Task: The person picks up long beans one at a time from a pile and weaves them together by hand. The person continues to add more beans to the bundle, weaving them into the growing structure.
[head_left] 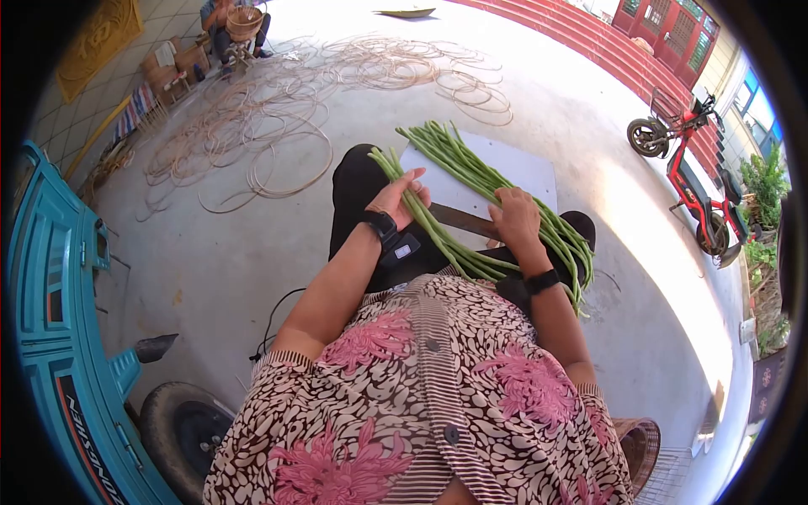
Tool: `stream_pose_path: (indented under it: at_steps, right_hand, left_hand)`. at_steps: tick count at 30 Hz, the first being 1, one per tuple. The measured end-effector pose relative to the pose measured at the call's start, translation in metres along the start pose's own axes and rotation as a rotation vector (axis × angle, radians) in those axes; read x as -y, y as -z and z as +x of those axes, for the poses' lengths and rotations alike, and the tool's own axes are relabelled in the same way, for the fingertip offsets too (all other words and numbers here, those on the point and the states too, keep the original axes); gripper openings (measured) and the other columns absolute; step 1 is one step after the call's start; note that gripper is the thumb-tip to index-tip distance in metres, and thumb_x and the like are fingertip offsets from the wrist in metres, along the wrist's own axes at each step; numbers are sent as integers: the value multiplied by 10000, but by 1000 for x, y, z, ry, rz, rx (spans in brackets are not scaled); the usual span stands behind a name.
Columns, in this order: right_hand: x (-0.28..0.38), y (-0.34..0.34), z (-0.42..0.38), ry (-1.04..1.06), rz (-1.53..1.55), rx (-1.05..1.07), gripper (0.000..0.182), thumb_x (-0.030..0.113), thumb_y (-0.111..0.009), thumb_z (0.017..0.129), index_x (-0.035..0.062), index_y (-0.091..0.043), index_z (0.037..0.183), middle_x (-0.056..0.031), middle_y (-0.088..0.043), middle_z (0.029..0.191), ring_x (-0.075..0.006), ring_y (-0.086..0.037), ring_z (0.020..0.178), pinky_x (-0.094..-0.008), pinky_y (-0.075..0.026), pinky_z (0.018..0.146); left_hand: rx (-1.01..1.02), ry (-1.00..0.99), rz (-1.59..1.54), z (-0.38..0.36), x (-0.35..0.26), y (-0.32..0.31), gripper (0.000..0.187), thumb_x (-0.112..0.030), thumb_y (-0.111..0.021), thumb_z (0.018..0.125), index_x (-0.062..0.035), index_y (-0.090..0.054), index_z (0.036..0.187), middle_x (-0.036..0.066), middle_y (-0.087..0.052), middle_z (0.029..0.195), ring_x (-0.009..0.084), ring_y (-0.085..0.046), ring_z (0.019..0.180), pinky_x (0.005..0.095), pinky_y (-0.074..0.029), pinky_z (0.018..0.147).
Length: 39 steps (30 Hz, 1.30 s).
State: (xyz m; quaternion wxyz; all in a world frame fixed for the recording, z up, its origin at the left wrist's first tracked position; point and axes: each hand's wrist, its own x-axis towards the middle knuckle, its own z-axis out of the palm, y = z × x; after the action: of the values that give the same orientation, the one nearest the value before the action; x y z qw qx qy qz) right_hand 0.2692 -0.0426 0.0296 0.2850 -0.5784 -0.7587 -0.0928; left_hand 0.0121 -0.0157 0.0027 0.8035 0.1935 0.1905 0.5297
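My left hand (399, 199) is closed around a bunch of long green beans (438, 233), which runs from above my fingers down across my lap. My right hand (516, 220) grips a knife (461, 220), its dark wide blade pointing left toward the held bunch. A second, thicker bunch of long beans (471, 168) lies slantwise over a pale board (532, 160) in front of my knees. Its lower ends pass under and beside my right hand and hang over my right leg.
Coils of thin cane (252, 126) spread over the concrete floor ahead. At the far left a seated person (220, 21) holds a woven basket (243, 23). A blue vehicle (63, 328) stands at my left, and a red electric bike (700, 181) at the right. Another wicker basket (644, 446) sits behind my right side.
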Motion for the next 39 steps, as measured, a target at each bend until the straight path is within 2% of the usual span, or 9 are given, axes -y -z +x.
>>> stream_pose_path:
  at_steps: [6,12,17,20,23,26,30,33,39]
  right_hand:
    - [3,-5,5,-30,-16,-2,226,237,-684,728,88,-614,882,-104,-598,921,-293,-548,928,-423,-430,791]
    - [13,1,11,-71,-15,175,258,280,-640,746,72,-595,892,-123,-618,863,-297,-582,881,-425,-426,767]
    - [24,10,5,-180,182,326,291,277,-623,756,53,-564,933,-148,-642,888,-279,-619,855,-424,-444,753]
    - [22,7,5,-152,342,220,260,228,-619,781,35,-562,946,-129,-642,851,-248,-639,742,-372,-476,660]
    - [34,29,7,-274,852,369,202,178,-614,823,28,-564,949,-72,-632,812,-159,-615,603,-286,-460,533]
    - [36,44,4,-215,1083,648,169,158,-609,855,31,-566,958,-21,-620,801,-81,-569,535,-210,-422,469]
    - [39,51,-10,-230,1075,850,202,188,-610,864,44,-563,997,3,-619,798,-54,-561,546,-187,-410,464]
    - [36,51,-18,-273,1015,942,224,205,-601,870,42,-558,1018,3,-615,794,-55,-559,541,-194,-410,464]
    - [31,53,-23,-295,972,924,254,238,-586,883,41,-552,1041,-7,-612,798,-68,-562,542,-201,-414,468]
  left_hand:
    - [-2,29,53,1,-2,3,303,-219,-488,967,-55,-468,1221,84,-623,1066,191,-623,910,335,-535,749]
    - [16,25,101,-6,-2,-5,339,-196,-459,972,1,-423,1246,205,-517,1268,299,-564,1126,367,-533,858]
    - [13,39,95,-3,-1,-2,376,-186,-452,973,33,-376,1269,248,-461,1310,358,-523,1170,382,-524,878]
    - [21,42,92,1,1,2,401,-190,-440,977,38,-348,1293,252,-444,1326,361,-514,1181,389,-510,902]
    - [-7,52,87,-2,2,-1,419,-202,-416,986,44,-331,1314,243,-450,1326,347,-502,1199,400,-482,940]
    - [11,62,78,1,2,0,430,-217,-395,993,49,-330,1325,216,-472,1317,323,-498,1207,412,-453,974]
    - [109,69,63,6,0,9,395,-220,-401,993,25,-376,1301,163,-507,1296,300,-508,1194,424,-429,995]
    - [3,-9,78,-4,1,-5,352,-217,-410,990,-14,-408,1278,143,-511,1295,295,-524,1173,419,-445,974]
    - [51,-55,70,-10,-1,-13,328,-217,-426,986,-68,-412,1277,135,-512,1289,307,-529,1164,430,-463,948]
